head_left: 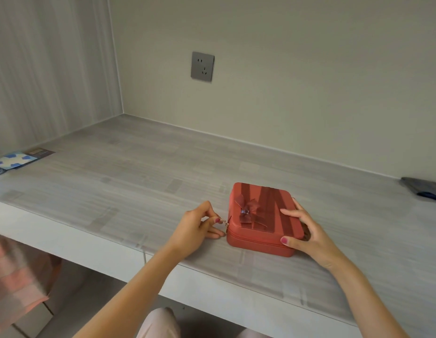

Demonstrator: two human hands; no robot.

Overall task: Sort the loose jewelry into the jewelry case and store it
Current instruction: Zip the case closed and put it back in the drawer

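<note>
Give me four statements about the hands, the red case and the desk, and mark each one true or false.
1. The jewelry case lies closed on the desk. True.
2. The left hand lies flat on the lid. False: it pinches the zipper pull at the case's left corner.
3. The right hand holds the case's right side. True.
4. Loose jewelry lies scattered beside the case. False: none shows on the desk; only cards far left and a dark pouch far right.
</note>
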